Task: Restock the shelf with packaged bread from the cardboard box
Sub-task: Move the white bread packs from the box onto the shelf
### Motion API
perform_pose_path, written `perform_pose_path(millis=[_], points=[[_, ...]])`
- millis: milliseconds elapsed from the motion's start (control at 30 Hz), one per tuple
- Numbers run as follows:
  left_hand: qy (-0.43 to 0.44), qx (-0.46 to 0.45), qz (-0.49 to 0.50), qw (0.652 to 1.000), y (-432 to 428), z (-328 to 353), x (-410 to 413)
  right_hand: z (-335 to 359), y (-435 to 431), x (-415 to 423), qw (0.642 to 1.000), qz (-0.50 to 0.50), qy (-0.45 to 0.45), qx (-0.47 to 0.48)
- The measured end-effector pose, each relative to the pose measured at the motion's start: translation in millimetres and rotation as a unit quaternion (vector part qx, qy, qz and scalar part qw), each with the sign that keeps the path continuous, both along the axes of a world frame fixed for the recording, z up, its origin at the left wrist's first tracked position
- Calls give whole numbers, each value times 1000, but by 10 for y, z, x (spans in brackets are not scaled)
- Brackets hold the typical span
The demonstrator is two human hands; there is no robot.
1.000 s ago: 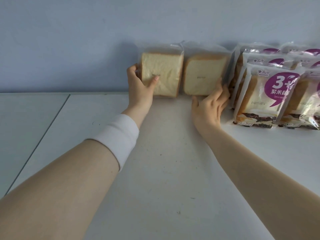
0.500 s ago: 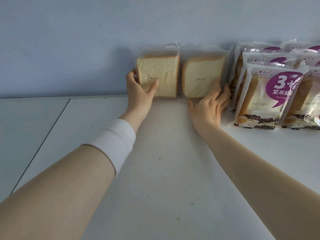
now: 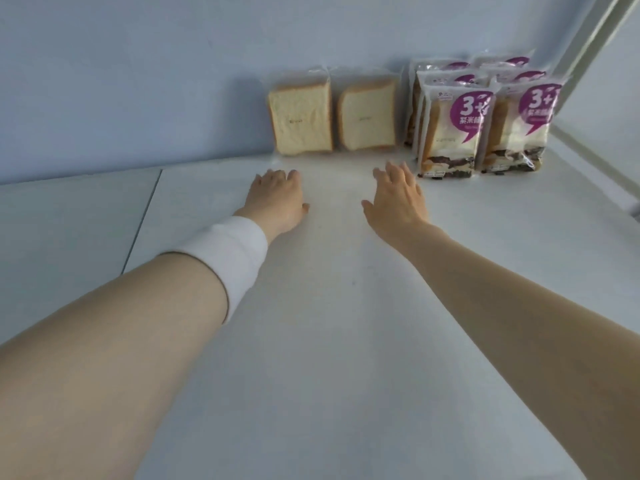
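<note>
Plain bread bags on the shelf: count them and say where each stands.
2. The left bag stands against the back wall; the right bag stands beside it, next to the purple packs, which could hide more.

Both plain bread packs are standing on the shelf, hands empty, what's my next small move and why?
Probably withdraw both hands to fetch another pack: the left hand and right hand are open, apart from the plain bread packs, which stand upright against the wall, with bare shelf beside them.

Both my arms reach forward, palms down. My left grip (image 3: 277, 199): fingers loosely bent, holding nothing; white band (image 3: 225, 261) above the wrist. My right grip (image 3: 396, 202): fingers straight, slightly spread, empty.
</note>
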State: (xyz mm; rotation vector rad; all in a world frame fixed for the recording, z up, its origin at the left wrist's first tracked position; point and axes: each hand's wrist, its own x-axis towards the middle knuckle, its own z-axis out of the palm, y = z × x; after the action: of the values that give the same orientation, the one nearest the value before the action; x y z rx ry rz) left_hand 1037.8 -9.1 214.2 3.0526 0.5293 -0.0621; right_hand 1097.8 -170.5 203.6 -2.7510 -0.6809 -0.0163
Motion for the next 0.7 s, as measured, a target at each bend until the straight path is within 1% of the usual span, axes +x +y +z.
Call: perform_pose_path(millis=[100, 200, 267, 367, 467, 600, 700], points=[[72, 34, -53, 995, -291, 115, -331, 56, -356, -438, 997, -13, -7, -71], [114, 69, -105, 986, -693, 238, -679, 129, -742, -907, 991, -38, 18, -127], [129, 75, -141, 979, -1021, 331, -891, 196, -1056, -1212, 985, -48, 39, -160], [120, 74, -192, 971, -1552, 469, -1114, 313, -1608, -1584, 978, -63, 61, -192], [99, 78, -255, 959, -2250, 600, -1286, 420, -2305, -1930, 974, -95, 62, -197], [92, 92, -352, 927, -3404, 608, -1528, 420, -3406, -2396, 969, -131, 55, -200], [99, 100, -417, 898, -4325, 403, -1745, 259, -4300, -2772, 959, -186, 89, -197]])
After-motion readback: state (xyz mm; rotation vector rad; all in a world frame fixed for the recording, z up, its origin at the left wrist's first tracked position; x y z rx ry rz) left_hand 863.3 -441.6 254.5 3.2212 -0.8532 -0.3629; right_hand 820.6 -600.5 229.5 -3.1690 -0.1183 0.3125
